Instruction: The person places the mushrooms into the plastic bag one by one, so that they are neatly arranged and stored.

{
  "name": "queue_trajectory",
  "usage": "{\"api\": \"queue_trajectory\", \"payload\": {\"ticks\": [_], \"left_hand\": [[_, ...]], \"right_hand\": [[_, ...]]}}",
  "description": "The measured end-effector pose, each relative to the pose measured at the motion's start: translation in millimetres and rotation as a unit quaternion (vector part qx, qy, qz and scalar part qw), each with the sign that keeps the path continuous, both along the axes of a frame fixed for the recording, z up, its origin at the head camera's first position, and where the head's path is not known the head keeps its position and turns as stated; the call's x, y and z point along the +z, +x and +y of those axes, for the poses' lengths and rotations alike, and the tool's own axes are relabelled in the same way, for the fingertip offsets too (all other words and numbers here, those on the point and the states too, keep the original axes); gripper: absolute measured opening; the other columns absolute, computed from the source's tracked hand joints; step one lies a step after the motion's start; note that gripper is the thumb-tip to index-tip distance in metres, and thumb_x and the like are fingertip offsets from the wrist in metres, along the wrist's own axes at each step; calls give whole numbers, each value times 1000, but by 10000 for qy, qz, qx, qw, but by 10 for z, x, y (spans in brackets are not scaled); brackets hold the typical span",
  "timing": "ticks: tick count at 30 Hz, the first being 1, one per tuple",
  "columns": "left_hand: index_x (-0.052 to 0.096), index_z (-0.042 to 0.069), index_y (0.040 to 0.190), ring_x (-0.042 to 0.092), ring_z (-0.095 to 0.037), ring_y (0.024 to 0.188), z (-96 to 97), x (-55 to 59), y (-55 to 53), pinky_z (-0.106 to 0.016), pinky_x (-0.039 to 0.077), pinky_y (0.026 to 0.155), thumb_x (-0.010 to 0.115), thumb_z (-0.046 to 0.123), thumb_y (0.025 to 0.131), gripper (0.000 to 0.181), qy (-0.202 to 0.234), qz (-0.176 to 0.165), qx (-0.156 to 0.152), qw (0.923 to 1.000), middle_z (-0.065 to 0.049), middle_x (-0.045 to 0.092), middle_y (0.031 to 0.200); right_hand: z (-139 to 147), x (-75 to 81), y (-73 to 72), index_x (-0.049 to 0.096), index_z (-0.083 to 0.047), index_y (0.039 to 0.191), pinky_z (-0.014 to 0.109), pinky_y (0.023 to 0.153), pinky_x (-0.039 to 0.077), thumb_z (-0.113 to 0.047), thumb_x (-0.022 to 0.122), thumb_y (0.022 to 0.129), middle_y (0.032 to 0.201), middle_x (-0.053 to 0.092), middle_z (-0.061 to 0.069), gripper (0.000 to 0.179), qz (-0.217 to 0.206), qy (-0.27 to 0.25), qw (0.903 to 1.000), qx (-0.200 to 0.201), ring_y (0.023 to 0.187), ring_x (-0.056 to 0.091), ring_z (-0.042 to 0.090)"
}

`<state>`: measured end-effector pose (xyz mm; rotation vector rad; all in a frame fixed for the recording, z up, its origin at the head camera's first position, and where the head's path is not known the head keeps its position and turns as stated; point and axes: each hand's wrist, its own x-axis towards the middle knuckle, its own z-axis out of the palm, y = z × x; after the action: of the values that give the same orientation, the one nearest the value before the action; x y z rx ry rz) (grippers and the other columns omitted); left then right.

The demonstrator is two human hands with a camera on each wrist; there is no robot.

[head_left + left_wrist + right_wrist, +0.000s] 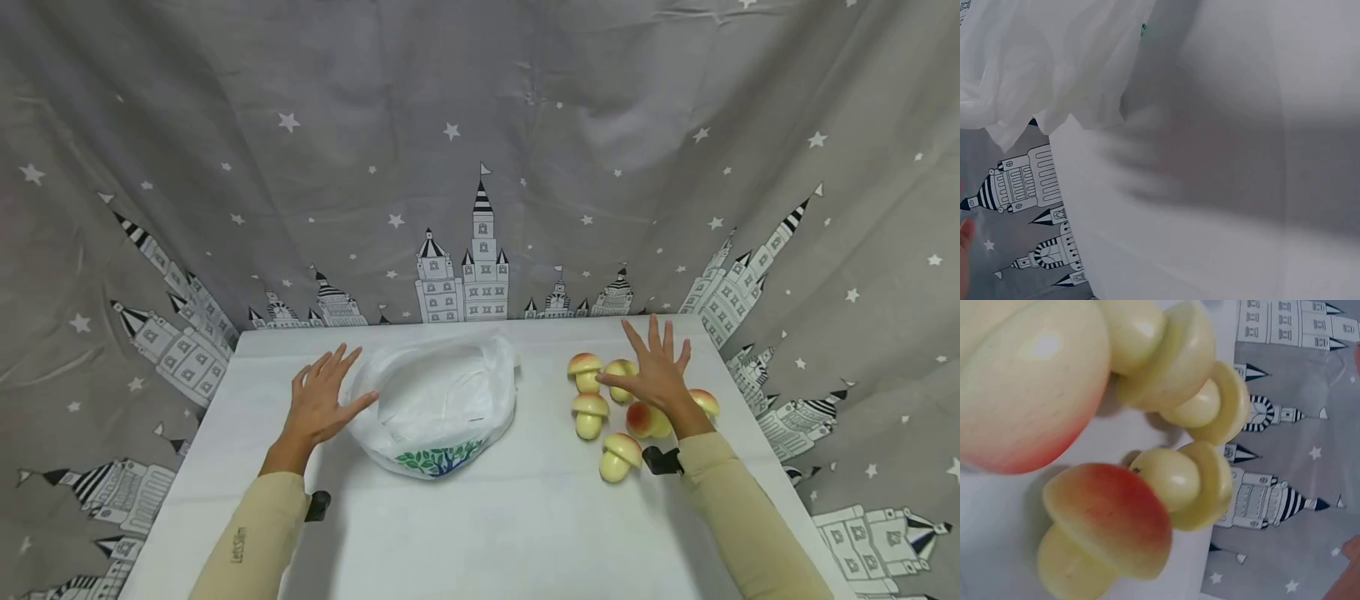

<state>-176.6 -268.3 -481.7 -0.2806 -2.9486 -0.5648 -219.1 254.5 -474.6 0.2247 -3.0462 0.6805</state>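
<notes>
A white plastic bag point(442, 442) with a green and blue tree print lies with its wide mouth facing up, left of the table's middle. My left hand point(321, 402) hovers at the bag's left side with spread fingers and holds nothing. To the right lie several toy mushrooms point(589, 415), pale yellow with reddish caps. Above them my right hand point(657, 379) is spread wide, with nothing in its grasp, hiding part of the group. The right wrist view shows a mushroom point(1110, 519) with a red cap close up. In the left wrist view the bag point(1054, 62) fills the upper left.
A white table point(480, 542) carries everything. Behind it and at both sides hangs a grey curtain point(525, 125) printed with castles and stars. Each forearm wears a beige sleeve point(255, 533) with a small black device near the wrist.
</notes>
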Motion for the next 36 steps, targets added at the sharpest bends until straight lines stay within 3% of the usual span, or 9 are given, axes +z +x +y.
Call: {"api": "queue_trajectory", "payload": {"ticks": [8, 13, 16, 21, 28, 36], "left_hand": [[31, 9, 150, 24, -47, 136, -10, -161, 77, -68, 17, 103, 61, 49, 87, 80, 703, -271, 257, 9968, -23, 28, 153], [30, 7, 149, 28, -48, 134, 10, -199, 91, -69, 16, 104, 61, 45, 88, 79, 1103, -374, 427, 9923, -24, 31, 151], [25, 10, 152, 26, -48, 136, 24, -207, 104, -68, 16, 106, 60, 46, 90, 80, 1470, -759, 666, 9840, -24, 28, 153], [14, 17, 156, 20, -45, 140, 40, -209, 126, -65, 19, 108, 61, 41, 92, 82, 2142, -1440, 1082, 9600, -20, 19, 157], [15, 14, 155, 25, -41, 140, 48, -224, 147, -52, 22, 113, 64, 31, 93, 80, 2692, -1513, 1173, 9439, -20, 24, 156], [25, 7, 152, 34, -40, 135, 82, -260, 137, -49, 30, 110, 61, 25, 96, 69, 2997, -1417, 1292, 9346, -22, 30, 152]], "right_hand": [[154, -106, 69, 13, -19, 156, 70, 103, -13, -65, 69, 73, 158, -9, 23, 110, 35, -137, 9998, -152, 142, -19, 42], [267, -188, 104, 15, -18, 155, 71, 104, -8, -63, 70, 72, 158, -2, 26, 109, 239, -247, 9990, -272, 143, -12, 45], [350, -258, 130, 19, -16, 154, 73, 103, -3, -60, 73, 71, 157, 4, 29, 108, 408, -308, 9980, -375, 142, -5, 48], [508, -358, 189, 21, -11, 153, 73, 102, 1, -51, 78, 71, 155, 9, 32, 108, 550, -507, 9951, -640, 142, -1, 50], [731, -451, 275, 23, -5, 152, 72, 102, 5, -43, 82, 70, 153, 14, 33, 107, 561, -678, 9920, -904, 140, 5, 52], [973, -524, 429, 19, 1, 151, 73, 103, 3, -33, 79, 76, 153, 14, 32, 102, 308, -1143, 9883, -963, 141, 6, 50]]}}
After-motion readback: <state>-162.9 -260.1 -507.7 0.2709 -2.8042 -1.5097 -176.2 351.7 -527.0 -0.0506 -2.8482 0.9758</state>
